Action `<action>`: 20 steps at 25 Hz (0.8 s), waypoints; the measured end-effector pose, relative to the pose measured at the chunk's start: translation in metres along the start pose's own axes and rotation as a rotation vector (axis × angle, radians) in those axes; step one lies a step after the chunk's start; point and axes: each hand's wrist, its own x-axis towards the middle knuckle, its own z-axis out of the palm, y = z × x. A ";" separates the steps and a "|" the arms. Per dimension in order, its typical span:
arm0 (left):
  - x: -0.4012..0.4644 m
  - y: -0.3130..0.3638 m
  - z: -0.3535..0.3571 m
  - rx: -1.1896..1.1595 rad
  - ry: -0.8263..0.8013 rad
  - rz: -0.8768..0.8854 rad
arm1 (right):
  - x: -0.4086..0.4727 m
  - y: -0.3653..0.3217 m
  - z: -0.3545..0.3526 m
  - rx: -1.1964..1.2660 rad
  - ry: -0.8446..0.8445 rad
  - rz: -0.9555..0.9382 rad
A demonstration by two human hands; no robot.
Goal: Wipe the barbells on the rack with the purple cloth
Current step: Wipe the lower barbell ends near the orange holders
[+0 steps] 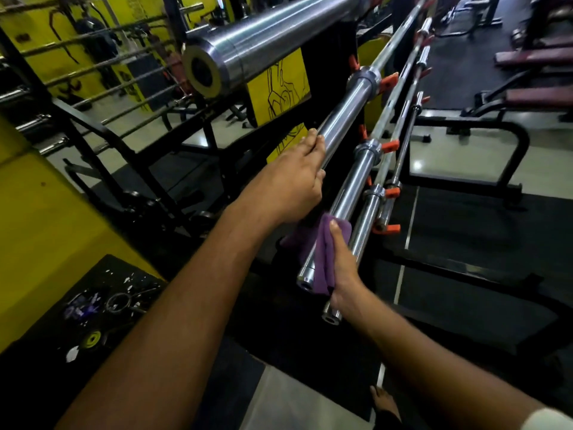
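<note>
Several chrome barbells lie stacked on a black rack (214, 141), their sleeve ends pointing toward the person. The purple cloth (313, 246) is wrapped round the lower part of one middle barbell (344, 193), near its open end, and hangs off the left side of the sleeve. The right hand (342, 268) pinches the cloth against that bar, thumb laid along the top of the fabric and fingers tucked behind where they cannot be seen. Just above, the left hand (297, 181) curls over the sleeve of the bar next up (344, 119), fingers hooked over its far side. Beside the cloth-wrapped bar a further barbell (359, 237) runs parallel on the right, its hollow end lowest and nearest. Orange hooks (390, 145) stick out from the rack under the collars. A much thicker top barbell (263, 35) looms overhead. Yellow panels with black line drawings (279, 85) hang behind the rack. Down on the left, a dark mat (102, 308) holds small scattered hardware, and a bare foot (383, 401) shows at the bottom edge.
</note>
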 end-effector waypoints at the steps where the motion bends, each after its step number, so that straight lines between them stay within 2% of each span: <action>1: 0.000 0.000 0.000 -0.011 0.008 -0.002 | -0.014 0.016 -0.002 0.014 -0.028 0.044; 3: -0.001 0.001 -0.002 -0.039 0.028 -0.004 | -0.040 0.033 -0.004 0.001 -0.059 0.112; 7: -0.002 0.001 -0.001 -0.077 0.073 0.006 | -0.072 0.023 -0.009 0.065 -0.166 0.192; 9: -0.003 -0.001 0.003 -0.076 0.096 0.008 | -0.083 0.020 -0.016 0.037 -0.115 0.173; 12: -0.002 -0.002 0.006 -0.048 0.115 0.009 | -0.094 0.005 -0.041 -0.065 -0.009 0.020; 16: -0.006 0.002 0.009 0.057 0.162 -0.017 | -0.110 -0.055 -0.084 -0.192 0.014 -0.161; 18: -0.016 0.012 0.016 0.224 0.297 0.072 | -0.116 -0.083 -0.112 -0.261 0.009 -0.269; 20: -0.027 0.033 0.034 0.179 0.456 0.221 | -0.128 -0.105 -0.144 -0.408 -0.006 -0.356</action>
